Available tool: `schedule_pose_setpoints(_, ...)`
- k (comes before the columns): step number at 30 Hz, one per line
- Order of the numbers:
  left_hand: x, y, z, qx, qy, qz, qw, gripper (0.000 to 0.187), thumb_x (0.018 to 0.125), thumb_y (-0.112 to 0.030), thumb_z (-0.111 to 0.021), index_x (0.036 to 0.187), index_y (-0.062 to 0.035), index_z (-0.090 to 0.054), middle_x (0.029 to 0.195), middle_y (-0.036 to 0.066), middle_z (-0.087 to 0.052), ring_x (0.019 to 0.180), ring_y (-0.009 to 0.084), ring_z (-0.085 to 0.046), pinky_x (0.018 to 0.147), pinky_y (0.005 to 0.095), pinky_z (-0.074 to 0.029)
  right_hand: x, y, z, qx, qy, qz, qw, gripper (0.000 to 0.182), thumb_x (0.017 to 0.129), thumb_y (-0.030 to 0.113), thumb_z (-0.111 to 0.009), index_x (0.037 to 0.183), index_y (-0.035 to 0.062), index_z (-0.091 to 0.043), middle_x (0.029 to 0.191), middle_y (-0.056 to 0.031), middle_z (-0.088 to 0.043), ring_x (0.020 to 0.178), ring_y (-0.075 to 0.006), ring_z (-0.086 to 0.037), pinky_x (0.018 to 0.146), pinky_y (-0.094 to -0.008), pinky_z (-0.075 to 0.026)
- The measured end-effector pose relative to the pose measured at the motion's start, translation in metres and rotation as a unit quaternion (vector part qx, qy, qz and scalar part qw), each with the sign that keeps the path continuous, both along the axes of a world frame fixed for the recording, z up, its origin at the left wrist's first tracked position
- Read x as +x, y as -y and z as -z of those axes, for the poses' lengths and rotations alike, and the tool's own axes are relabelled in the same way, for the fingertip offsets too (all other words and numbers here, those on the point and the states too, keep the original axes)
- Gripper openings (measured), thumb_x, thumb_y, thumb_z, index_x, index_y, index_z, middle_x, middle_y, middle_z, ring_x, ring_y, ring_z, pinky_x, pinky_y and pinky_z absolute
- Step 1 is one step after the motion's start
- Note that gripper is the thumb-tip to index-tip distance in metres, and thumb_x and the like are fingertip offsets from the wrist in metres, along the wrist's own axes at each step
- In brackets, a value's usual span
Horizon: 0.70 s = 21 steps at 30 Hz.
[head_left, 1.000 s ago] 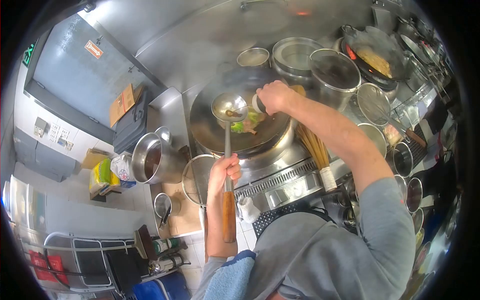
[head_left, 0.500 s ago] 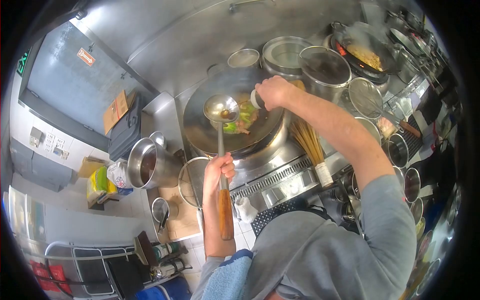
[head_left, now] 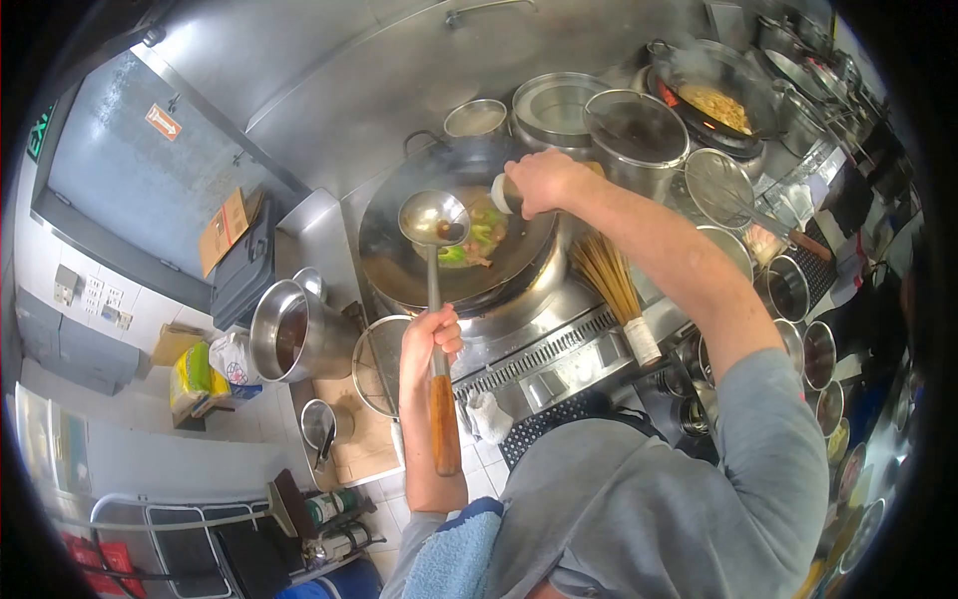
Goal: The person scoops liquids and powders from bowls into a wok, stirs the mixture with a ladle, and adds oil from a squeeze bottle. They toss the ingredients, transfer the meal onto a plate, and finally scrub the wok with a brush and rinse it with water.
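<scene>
My left hand (head_left: 429, 337) is closed round the shaft of a ladle (head_left: 433, 220), just above its wooden grip. The ladle's bowl hangs over the wok (head_left: 399, 265), with a little dark liquid in it. My right hand (head_left: 544, 184) grips a small bottle (head_left: 505, 195) with a pale end, tipped towards the ladle; most of the bottle is hidden by the fingers. Beneath both, green vegetable and meat pieces (head_left: 483, 240) lie in the wok.
A bamboo wok brush (head_left: 614, 290) rests right of the wok. Behind stand metal pots (head_left: 639, 130) and a second, steaming wok (head_left: 689, 75). A wire strainer (head_left: 718, 188) lies at the right. At the left are a steel pot (head_left: 284, 334) and a ring-rimmed strainer (head_left: 384, 364).
The whole view has shifted slightly. Both hands keep their holds, with the ladle and bottle nearly unchanged over the wok. A thin dark stream near the bottle's mouth shows less clearly now.
</scene>
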State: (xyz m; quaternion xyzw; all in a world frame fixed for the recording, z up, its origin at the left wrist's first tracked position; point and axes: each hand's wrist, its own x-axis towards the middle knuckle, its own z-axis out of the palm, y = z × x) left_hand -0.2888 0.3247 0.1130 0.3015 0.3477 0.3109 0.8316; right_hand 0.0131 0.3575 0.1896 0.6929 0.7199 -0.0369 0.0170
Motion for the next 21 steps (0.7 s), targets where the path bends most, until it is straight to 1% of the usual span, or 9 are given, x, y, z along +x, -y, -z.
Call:
schedule_pose_setpoints(4, -0.005, -0.011, 0.003, 0.018, -0.032, 0.027, 0.999, 0.006, 0.09, -0.008, -0.052, 0.086, -0.0053, -0.049, 0.063, -0.003, -0.042, 0.048, 0.0057, -0.037, 0.041, 0.0224, -0.031, 0.015, 0.017, -0.003, 0.058, -0.294, 0.062, 0.952, 0.077, 0.066, 0.04, -0.078, 0.124, -0.0027, -0.05, 0.121, -0.0212, -0.059, 0.113, -0.0329, -0.057, 0.095, -0.0408, -0.044)
schedule_pose_setpoints(8, -0.003, -0.023, 0.008, 0.133, -0.162, 0.038, 0.977, 0.01, 0.087, -0.011, -0.057, 0.083, -0.0037, -0.052, 0.064, 0.0, -0.047, 0.049, 0.0083, -0.044, 0.043, 0.0248, -0.036, 0.015, 0.079, 0.019, 0.247, -0.582, 0.087, 0.77, 0.081, 0.069, 0.037, -0.081, 0.131, -0.0019, -0.046, 0.124, -0.0158, -0.059, 0.115, -0.0236, -0.056, 0.099, -0.0344, -0.042)
schedule_pose_setpoints(11, -0.006, -0.027, 0.013, 0.324, -0.403, 0.026, 0.856, 0.016, 0.084, -0.012, -0.061, 0.09, 0.001, -0.054, 0.067, 0.009, -0.055, 0.056, 0.0195, -0.055, 0.052, 0.032, -0.045, 0.011, 0.158, 0.04, 0.302, -0.675, 0.109, 0.664, 0.085, 0.068, 0.028, -0.084, 0.136, -0.002, -0.042, 0.127, -0.0121, -0.056, 0.118, -0.0206, -0.052, 0.103, -0.0345, -0.039)
schedule_pose_setpoints(14, -0.034, -0.059, 0.067, 0.587, -0.442, -0.044, 0.677, 0.026, 0.081, -0.012, -0.064, 0.1, 0.0041, -0.055, 0.078, 0.018, -0.062, 0.072, 0.0336, -0.063, 0.067, 0.04, -0.05, 0.022, 0.255, 0.072, 0.341, -0.609, 0.186, 0.692, 0.086, 0.068, 0.023, -0.085, 0.137, -0.0016, -0.04, 0.128, -0.011, -0.055, 0.119, -0.0205, -0.051, 0.104, -0.0341, -0.037)
schedule_pose_setpoints(15, -0.03, -0.043, 0.044, 0.561, -0.477, -0.047, 0.675, 0.031, 0.08, -0.012, -0.066, 0.105, 0.0032, -0.055, 0.09, 0.022, -0.064, 0.087, 0.0407, -0.062, 0.081, 0.0432, -0.048, 0.027, 0.289, 0.08, 0.352, -0.565, 0.221, 0.713, 0.085, 0.068, 0.021, -0.084, 0.137, -0.0013, -0.04, 0.128, -0.0108, -0.055, 0.119, -0.0202, -0.051, 0.104, -0.0338, -0.037)
schedule_pose_setpoints(17, -0.047, -0.065, 0.065, 0.62, -0.492, -0.083, 0.606, 0.03, 0.079, -0.01, -0.067, 0.104, 0.0024, -0.055, 0.091, 0.02, -0.064, 0.085, 0.037, -0.062, 0.08, 0.0407, -0.048, 0.03, 0.354, 0.086, 0.392, -0.602, 0.253, 0.648, 0.077, 0.071, 0.015, -0.082, 0.135, -0.0011, -0.043, 0.127, -0.0101, -0.056, 0.118, -0.0185, -0.052, 0.103, -0.0334, -0.038)
schedule_pose_setpoints(18, -0.055, -0.078, 0.072, 0.639, -0.456, -0.076, 0.614, 0.025, 0.081, -0.008, -0.066, 0.102, 0.0007, -0.057, 0.075, 0.013, -0.06, 0.064, 0.0267, -0.058, 0.062, 0.0385, -0.049, 0.037, 0.385, 0.09, 0.418, -0.558, 0.293, 0.654, 0.075, 0.071, 0.015, -0.082, 0.134, -0.0008, -0.044, 0.125, -0.0099, -0.056, 0.117, -0.0182, -0.053, 0.102, -0.0332, -0.038)
schedule_pose_setpoints(19, -0.055, -0.088, 0.072, 0.602, -0.444, -0.069, 0.66, 0.028, 0.083, -0.01, -0.065, 0.107, 0.0003, -0.056, 0.078, 0.011, -0.061, 0.064, 0.0229, -0.057, 0.059, 0.0342, -0.047, 0.047, 0.42, 0.093, 0.444, -0.507, 0.335, 0.659, 0.074, 0.071, 0.015, -0.082, 0.133, -0.0005, -0.044, 0.124, -0.0096, -0.057, 0.116, -0.0179, -0.053, 0.102, -0.033, -0.039)
schedule_pose_setpoints(21, -0.051, -0.093, 0.051, 0.356, -0.371, -0.043, 0.857, 0.035, 0.086, -0.015, -0.065, 0.117, -0.0005, -0.056, 0.085, 0.007, -0.063, 0.065, 0.0153, -0.055, 0.054, 0.0256, -0.043, 0.059, 0.475, 0.094, 0.545, -0.394, 0.403, 0.62, 0.072, 0.072, 0.015, -0.082, 0.132, 0.001, -0.046, 0.121, -0.0091, -0.058, 0.113, -0.0178, -0.055, 0.099, -0.0323, -0.041)
